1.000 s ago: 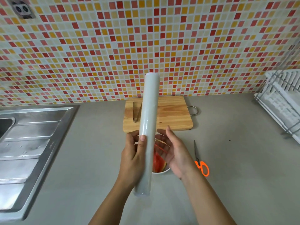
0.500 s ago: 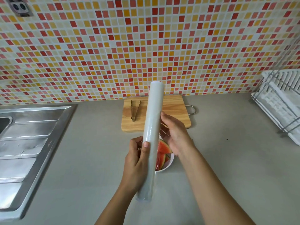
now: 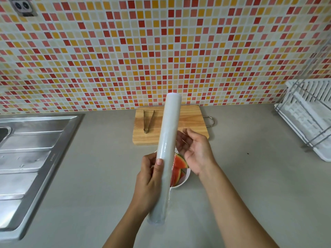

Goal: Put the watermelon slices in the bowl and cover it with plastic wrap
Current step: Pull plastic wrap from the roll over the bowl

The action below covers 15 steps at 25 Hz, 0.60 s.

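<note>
While the left hand (image 3: 148,178) grips the plastic wrap roll (image 3: 165,156) at mid-frame, long axis running up-frame, the right hand (image 3: 194,151), fingers spread, touches its loosened film. Watermelon slices (image 3: 180,164) sit in the bowl (image 3: 184,179) directly beneath, nearer the right hand.

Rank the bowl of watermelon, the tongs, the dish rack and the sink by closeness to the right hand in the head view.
From the right hand:
1. Bowl of watermelon, just below the palm.
2. Tongs, on the cutting board, behind and to the left.
3. Dish rack, far right.
4. Sink, far left.
</note>
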Tool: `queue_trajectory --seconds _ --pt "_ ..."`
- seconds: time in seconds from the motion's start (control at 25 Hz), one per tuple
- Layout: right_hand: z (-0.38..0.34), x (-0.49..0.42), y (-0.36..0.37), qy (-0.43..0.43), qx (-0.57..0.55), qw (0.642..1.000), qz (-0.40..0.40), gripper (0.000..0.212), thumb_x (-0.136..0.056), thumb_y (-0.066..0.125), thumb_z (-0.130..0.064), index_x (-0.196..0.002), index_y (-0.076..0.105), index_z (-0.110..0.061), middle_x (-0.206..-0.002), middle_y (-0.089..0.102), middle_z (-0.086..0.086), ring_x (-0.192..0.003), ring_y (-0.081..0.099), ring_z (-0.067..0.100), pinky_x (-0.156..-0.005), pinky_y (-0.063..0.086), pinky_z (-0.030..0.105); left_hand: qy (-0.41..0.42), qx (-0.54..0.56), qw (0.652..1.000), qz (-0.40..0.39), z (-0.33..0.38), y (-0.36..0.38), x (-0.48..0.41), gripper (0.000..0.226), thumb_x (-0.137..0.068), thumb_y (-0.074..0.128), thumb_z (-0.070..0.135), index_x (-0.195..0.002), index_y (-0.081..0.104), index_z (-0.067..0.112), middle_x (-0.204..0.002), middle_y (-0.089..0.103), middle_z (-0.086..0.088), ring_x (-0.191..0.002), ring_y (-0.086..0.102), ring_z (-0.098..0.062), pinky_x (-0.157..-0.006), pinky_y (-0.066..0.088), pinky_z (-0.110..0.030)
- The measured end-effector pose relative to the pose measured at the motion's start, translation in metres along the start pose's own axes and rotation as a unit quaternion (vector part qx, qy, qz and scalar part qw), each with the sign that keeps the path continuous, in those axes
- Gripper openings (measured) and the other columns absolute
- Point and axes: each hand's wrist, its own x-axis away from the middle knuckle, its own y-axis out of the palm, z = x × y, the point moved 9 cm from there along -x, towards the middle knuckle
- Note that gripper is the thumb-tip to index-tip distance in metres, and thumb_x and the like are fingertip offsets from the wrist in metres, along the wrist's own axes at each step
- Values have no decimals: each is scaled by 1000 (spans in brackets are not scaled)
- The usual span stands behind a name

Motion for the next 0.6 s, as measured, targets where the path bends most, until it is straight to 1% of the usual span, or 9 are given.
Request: queue_trajectory --seconds 0.08,0.16,0.2,0.24,0.36,0.4,0.48,0.56,0.6 --pt "-6 -1 3 -7 54 998 -8 18 -87 60 -28 -89 63 -9 -72 64 5 -62 58 11 -56 52 20 2 9 1000 -7 -1 1 2 29 -85 39 53 -104 49 34 -97 59 31 -91 59 4 -65 46 -8" --pt "-14 -4 7 -28 101 994 -3 11 -85 63 -21 -89 65 -10 -73 63 2 -64 57 9 -57 51 18 5 13 1000 -12 -1 2 5 27 -86 41 50 -105 50 33 -98 60 31 -92 59 5 -66 45 -7" --pt "-17 -5 8 -34 100 994 1 5 -86 61 -14 -86 65 -11 -73 63 2 -63 57 8 -56 51 17 6 14 1000 -13 0 2 5 27 -87 41 50 -105 50 33 -99 60 31 -93 59 5 -67 45 -7" --pt "-16 -7 8 -30 78 997 5 6 -86 60 -10 -83 65 -11 -70 63 1 -61 58 8 -54 51 16 6 13 1000 -13 0 2 6 27 -88 41 52 -106 50 33 -101 60 31 -94 59 4 -68 46 -8" --pt "-10 -9 13 -3 -12 1000 -5 6 -85 59 -14 -81 63 -11 -59 59 -2 -49 55 5 -46 47 16 5 4 1000 -11 -2 -1 5 28 -90 38 55 -107 49 34 -102 59 32 -94 59 4 -68 47 -9" --pt "-11 -11 14 -11 -1 1000 -6 8 -85 61 -18 -81 64 -12 -58 58 -3 -47 53 5 -44 45 16 4 1 1000 -12 -3 -1 4 28 -90 38 54 -107 49 34 -101 59 32 -94 59 4 -68 47 -9" --pt "-14 -12 15 -38 66 997 10 8 -84 64 -24 -81 67 -17 -59 56 -5 -48 49 4 -45 43 16 2 -2 1000 -19 -5 -3 5 26 -90 41 53 -108 49 36 -101 59 32 -95 60 2 -67 47 -9" --pt "-18 -13 16 -61 99 993 32 5 -83 65 -21 -81 69 -22 -66 59 -7 -56 48 4 -49 42 18 3 -3 1000 -21 -6 -4 6 30 -87 42 54 -111 50 39 -104 60 31 -97 59 4 -68 45 -6" --pt "-20 -13 18 -66 86 994 28 7 -84 64 -20 -81 69 -23 -67 60 -8 -59 50 5 -52 42 20 6 -4 1000 -21 -6 -4 7 35 -86 41 57 -114 51 39 -106 61 27 -98 59 4 -69 45 -5"
